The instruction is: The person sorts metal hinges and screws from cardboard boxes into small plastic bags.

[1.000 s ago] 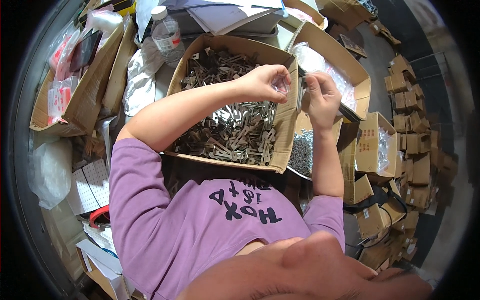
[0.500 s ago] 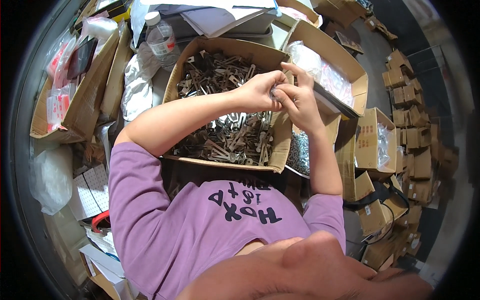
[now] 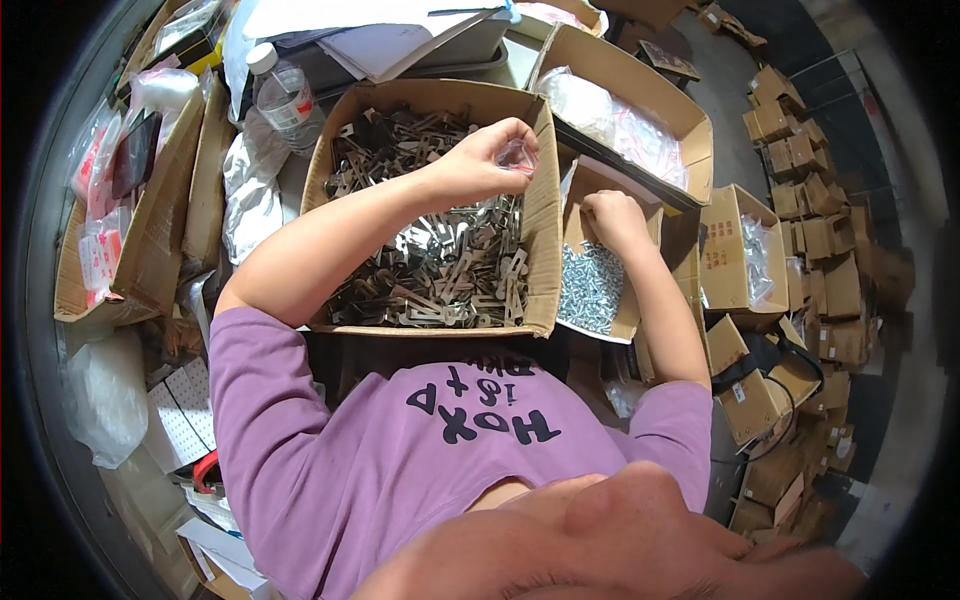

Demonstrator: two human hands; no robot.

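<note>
- Small clear bag [image 3: 516, 156]: at twelve o'clock from the middle of the view, tucked inside the curl of the left hand [image 3: 490, 160], with a touch of red along its lower edge.
- Left grip: thumb and fingers pinching the bag, poised over the clip box [image 3: 548, 250] near its one-o'clock corner, close to the inner edge of the three-o'clock wall.
- Left forearm: laid across the box from eight o'clock, over the nine-o'clock wall and above the heap of metal clips [image 3: 440, 270].
- Right hand [image 3: 614, 218]: at two o'clock, well apart from the left, at the upper part of the screw tray [image 3: 622, 200]. Fingers curled in; cannot tell whether pinching anything.
- Screws [image 3: 592, 290]: heaped toward the six-o'clock end of the tray, with bare cardboard toward twelve.
- Room: open gap between both hands, crossed by the box's three-o'clock wall; tray just beside that wall, right forearm over the tray's own three-o'clock edge.
- Tight edges: long carton [image 3: 690, 130] of plastic bags at one o'clock, just beyond the tray; bottle [image 3: 288, 105] between ten and eleven, beside the box's upper corner; smaller carton [image 3: 722, 250] toward three.
</note>
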